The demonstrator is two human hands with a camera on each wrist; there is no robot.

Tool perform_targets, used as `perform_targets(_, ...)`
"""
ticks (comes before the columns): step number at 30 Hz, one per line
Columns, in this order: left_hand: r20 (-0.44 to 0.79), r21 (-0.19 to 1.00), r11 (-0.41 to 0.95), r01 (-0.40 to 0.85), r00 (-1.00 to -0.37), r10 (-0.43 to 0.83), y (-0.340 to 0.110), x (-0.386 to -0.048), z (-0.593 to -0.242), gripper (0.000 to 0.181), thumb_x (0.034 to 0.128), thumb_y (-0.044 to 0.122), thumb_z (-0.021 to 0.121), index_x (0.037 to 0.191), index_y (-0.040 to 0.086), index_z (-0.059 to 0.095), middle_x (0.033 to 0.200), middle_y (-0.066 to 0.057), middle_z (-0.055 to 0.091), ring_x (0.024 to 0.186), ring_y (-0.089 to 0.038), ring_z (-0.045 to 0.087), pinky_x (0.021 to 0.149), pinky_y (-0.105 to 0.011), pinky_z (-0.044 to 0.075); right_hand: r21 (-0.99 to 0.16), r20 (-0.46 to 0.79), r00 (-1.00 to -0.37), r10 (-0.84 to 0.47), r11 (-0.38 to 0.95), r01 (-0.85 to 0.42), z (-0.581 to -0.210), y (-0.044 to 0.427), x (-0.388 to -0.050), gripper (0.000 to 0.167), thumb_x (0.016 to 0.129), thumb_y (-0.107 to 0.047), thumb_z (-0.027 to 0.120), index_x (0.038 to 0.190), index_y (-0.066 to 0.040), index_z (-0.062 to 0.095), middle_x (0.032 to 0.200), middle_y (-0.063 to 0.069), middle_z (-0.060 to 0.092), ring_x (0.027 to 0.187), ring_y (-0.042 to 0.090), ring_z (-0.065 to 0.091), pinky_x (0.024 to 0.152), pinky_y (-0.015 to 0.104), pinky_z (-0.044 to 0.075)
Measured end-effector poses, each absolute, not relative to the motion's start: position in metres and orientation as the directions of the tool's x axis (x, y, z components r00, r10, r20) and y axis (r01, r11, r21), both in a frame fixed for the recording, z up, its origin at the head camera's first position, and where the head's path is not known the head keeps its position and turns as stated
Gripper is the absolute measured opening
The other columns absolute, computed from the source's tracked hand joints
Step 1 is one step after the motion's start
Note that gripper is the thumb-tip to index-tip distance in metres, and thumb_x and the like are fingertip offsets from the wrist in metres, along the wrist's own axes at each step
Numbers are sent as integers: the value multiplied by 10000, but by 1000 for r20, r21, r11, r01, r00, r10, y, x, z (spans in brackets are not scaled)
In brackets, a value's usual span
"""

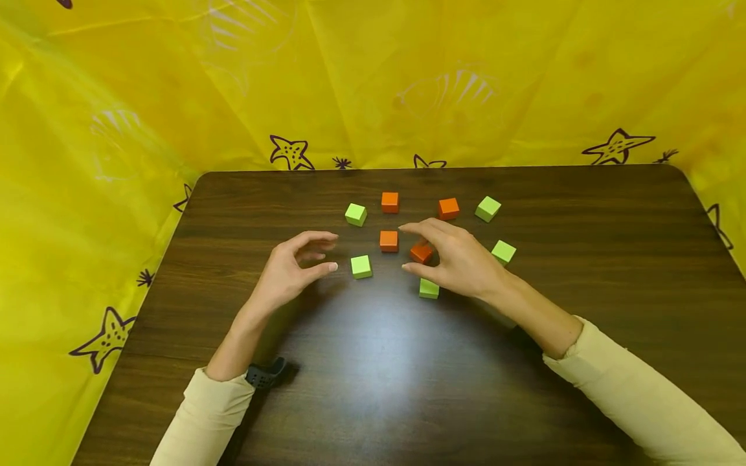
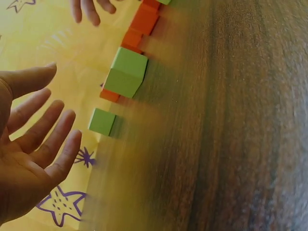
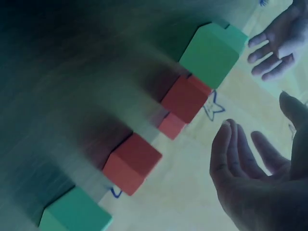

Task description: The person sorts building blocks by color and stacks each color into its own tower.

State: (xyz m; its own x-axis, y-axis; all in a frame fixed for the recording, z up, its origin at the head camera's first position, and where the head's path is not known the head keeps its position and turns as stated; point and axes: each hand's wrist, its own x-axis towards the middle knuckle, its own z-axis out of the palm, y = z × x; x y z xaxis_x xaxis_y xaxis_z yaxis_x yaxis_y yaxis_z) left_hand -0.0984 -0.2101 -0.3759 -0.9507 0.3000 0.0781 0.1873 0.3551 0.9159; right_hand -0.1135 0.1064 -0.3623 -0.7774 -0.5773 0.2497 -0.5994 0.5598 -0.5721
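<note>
Several orange and green cubes lie spread on the dark wooden table. My left hand [image 1: 291,268] hovers left of a near green cube [image 1: 361,266], fingers loosely bent and holding nothing. Over the right part of the group is my right hand [image 1: 460,259], thumb and fingers apart, partly covering an orange cube [image 1: 421,252] and a green cube [image 1: 429,288]; no grip on either shows. Between the hands sits another orange cube [image 1: 388,241]. In the left wrist view the left hand [image 2: 38,139] is empty; the right wrist view shows the right hand [image 3: 260,178] empty too.
Farther back stand a green cube [image 1: 356,214] and two orange cubes, one at the left [image 1: 390,202] and one at the right [image 1: 448,208]. Two green cubes, one higher [image 1: 488,208] and one lower [image 1: 504,252], lie at the right. A yellow patterned sheet [image 1: 373,84] hangs behind the table [image 1: 612,259].
</note>
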Motion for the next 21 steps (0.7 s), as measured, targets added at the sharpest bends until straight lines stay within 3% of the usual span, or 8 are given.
perform_targets(5, 51, 911, 381, 159, -959, 278, -210, -100, -376, 434, 838, 25, 790, 1247, 52, 648, 1205, -189, 660, 1096, -332, 637, 931, -400, 541, -625, 260, -768, -585, 505, -596, -365, 96, -118, 505, 864, -261, 797, 1305, -91, 620, 1185, 43, 658, 832, 155, 624, 735, 317, 549)
perform_targets(13, 30, 920, 366, 143, -955, 296, -205, -103, -379, 434, 837, 16, 787, 1247, 44, 645, 1208, -129, 669, 1077, -332, 649, 913, -371, 551, -661, 239, -768, -594, 480, -577, -367, 83, -123, 473, 836, -214, 824, 1250, -55, 660, 1166, 55, 682, 935, 203, 658, 752, 294, 554)
perform_targets(21, -66, 929, 367, 52, -951, 301, -197, -104, -382, 437, 849, 24, 778, 1261, 51, 635, 1226, -173, 651, 1063, -291, 659, 857, -306, 572, -708, 187, -778, -600, 466, -530, -371, 69, -126, 356, 841, -178, 816, 1156, -52, 710, 1102, 49, 707, 913, 158, 661, 753, 296, 585)
